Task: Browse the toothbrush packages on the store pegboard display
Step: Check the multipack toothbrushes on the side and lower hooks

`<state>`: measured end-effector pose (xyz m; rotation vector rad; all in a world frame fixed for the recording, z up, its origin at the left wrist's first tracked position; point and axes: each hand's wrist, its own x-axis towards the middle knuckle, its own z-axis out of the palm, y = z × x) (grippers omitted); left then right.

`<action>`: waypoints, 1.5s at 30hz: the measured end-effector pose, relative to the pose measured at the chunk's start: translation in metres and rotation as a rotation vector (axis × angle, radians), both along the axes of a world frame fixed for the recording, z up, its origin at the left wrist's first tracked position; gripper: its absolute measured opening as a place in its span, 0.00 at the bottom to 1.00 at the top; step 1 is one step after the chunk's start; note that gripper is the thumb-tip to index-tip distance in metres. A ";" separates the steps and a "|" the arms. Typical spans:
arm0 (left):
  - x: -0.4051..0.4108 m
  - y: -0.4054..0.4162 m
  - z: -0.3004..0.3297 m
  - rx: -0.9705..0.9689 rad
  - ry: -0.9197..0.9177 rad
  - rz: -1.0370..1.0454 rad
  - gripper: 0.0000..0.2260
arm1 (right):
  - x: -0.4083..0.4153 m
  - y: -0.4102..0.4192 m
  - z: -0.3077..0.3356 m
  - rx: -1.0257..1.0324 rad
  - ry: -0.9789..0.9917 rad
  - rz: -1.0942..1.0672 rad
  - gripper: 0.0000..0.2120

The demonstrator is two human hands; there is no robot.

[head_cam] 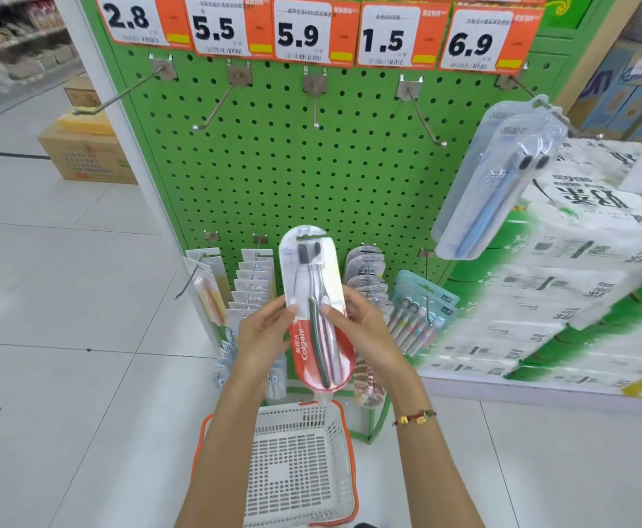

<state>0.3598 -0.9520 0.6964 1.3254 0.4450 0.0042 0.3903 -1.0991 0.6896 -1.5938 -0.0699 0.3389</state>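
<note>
Colgate pack [313, 306] held upright before the green pegboard [293, 177], above a white basket [296, 463] on the floor. Left hand [262, 333] pinches the pack's left edge, thumb on its front; right hand [361, 322] grips the right edge likewise. Far right, blue toothbrush packs [502, 177] hang from a hook. Lower row, behind the hands: further packs [251, 283] on pegs. Top: price tags [300, 32]. Right: stacked tissue packs [563, 283].

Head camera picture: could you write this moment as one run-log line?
step: inspecting | left hand: grips red Colgate toothbrush blister pack | right hand: grips same pack | white plastic basket with orange rim: on floor below
</note>
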 end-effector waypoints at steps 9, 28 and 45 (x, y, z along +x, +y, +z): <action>0.005 0.004 0.004 -0.078 -0.021 0.135 0.19 | -0.009 -0.024 -0.017 0.221 0.150 0.112 0.24; 0.010 -0.007 0.013 0.832 -0.144 0.132 0.07 | -0.003 -0.019 -0.017 0.309 0.074 0.033 0.26; 0.041 -0.010 0.026 0.131 -0.105 -0.172 0.12 | 0.004 0.005 0.009 -0.226 -0.279 0.139 0.27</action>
